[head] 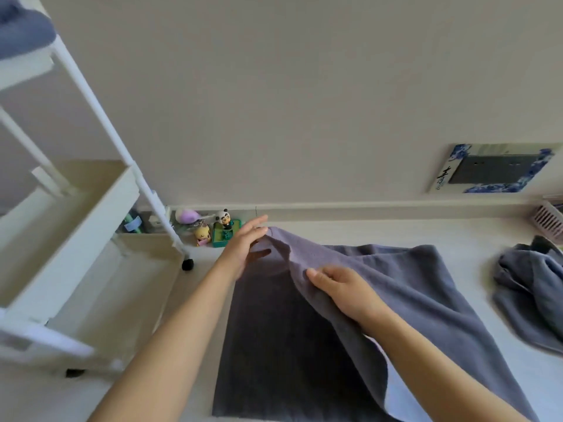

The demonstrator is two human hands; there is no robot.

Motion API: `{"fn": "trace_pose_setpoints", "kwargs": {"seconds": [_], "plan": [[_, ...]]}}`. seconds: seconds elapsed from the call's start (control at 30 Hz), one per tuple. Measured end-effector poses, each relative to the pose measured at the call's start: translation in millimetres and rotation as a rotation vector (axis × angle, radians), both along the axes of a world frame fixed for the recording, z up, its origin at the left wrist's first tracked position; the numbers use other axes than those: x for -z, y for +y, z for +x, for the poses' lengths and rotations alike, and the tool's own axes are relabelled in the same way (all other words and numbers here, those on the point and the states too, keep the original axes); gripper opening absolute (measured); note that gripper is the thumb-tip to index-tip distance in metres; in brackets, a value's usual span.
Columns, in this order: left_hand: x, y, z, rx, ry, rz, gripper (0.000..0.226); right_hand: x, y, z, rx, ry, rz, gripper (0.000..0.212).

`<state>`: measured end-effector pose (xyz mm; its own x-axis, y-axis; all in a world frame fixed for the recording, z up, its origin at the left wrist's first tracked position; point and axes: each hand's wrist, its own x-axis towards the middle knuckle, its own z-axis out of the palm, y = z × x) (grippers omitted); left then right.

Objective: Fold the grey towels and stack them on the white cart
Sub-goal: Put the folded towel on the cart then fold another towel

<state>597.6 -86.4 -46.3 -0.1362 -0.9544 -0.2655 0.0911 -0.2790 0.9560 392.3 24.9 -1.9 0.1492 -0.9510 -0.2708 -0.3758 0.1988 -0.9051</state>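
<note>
A grey towel (pixel 304 345) lies spread on the table in front of me, its right half lifted over the left half. My left hand (pixel 243 245) pinches the towel's far corner near the wall, fingers mostly straight. My right hand (pixel 341 287) grips the raised fold at mid-length, thumb on top. A second grey towel (pixel 530 287) lies crumpled at the right. The white cart (pixel 70 239) stands at the left, and a folded grey towel (pixel 21 28) sits on its top shelf.
Small toy figures (pixel 213 228) stand against the wall behind the towel, beside the cart's black wheel (pixel 188 264). A blue-patterned framed panel (pixel 493 169) is on the wall at right. A pink slatted basket (pixel 548 219) shows at the far right edge.
</note>
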Motion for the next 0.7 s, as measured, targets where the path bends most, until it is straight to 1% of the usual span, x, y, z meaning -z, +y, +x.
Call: {"fn": "trace_pose_setpoints", "kwargs": {"seconds": [0.07, 0.1, 0.17, 0.2, 0.23, 0.27, 0.3, 0.37, 0.4, 0.43, 0.5, 0.53, 0.57, 0.63, 0.67, 0.7], "plan": [[21, 12, 4, -0.043, -0.138, 0.078, 0.045, 31, -5, 21, -0.014, 0.153, 0.043, 0.04], [32, 23, 5, -0.052, -0.208, 0.126, 0.045, 47, -7, 30, -0.034, 0.207, 0.087, 0.039], [54, 50, 5, -0.083, -0.303, 0.239, 0.033, 71, -10, 45, -0.079, 0.274, 0.172, 0.034], [66, 65, 8, -0.116, -0.321, 0.304, 0.025, 81, -10, 54, -0.099, 0.28, 0.2, 0.03], [77, 80, 10, -0.138, -0.326, 0.359, 0.021, 86, -8, 60, -0.096, 0.259, 0.214, 0.023], [86, 94, 12, -0.151, -0.337, 0.407, 0.025, 89, -7, 67, -0.075, 0.217, 0.214, 0.016], [95, 110, 20, -0.173, -0.333, 0.458, 0.033, 93, -6, 77, -0.061, 0.178, 0.197, 0.013], [109, 134, 30, -0.229, -0.284, 0.521, 0.048, 98, -3, 89, -0.064, 0.145, 0.147, 0.018], [113, 143, 34, -0.264, -0.251, 0.549, 0.053, 100, -3, 94, -0.104, 0.124, 0.162, 0.02], [118, 154, 41, -0.307, -0.206, 0.59, 0.056, 108, -1, 103, -0.171, 0.103, 0.222, 0.022], [119, 164, 41, -0.282, -0.172, 0.634, 0.055, 120, 0, 104, -0.253, 0.078, 0.323, 0.024], [121, 171, 45, -0.266, -0.202, 0.63, 0.051, 129, -2, 108, -0.303, 0.128, 0.311, 0.025], [120, 175, 46, -0.207, -0.314, 0.572, 0.044, 135, -6, 107, -0.356, 0.222, 0.235, 0.027], [119, 185, 46, -0.115, -0.566, 0.403, 0.031, 144, -15, 107, -0.497, 0.432, -0.018, 0.034], [119, 189, 44, -0.092, -0.626, 0.347, 0.028, 145, -18, 109, -0.603, 0.517, -0.161, 0.037], [118, 194, 44, -0.093, -0.637, 0.314, 0.027, 144, -20, 115, -0.735, 0.596, -0.285, 0.038]]}}
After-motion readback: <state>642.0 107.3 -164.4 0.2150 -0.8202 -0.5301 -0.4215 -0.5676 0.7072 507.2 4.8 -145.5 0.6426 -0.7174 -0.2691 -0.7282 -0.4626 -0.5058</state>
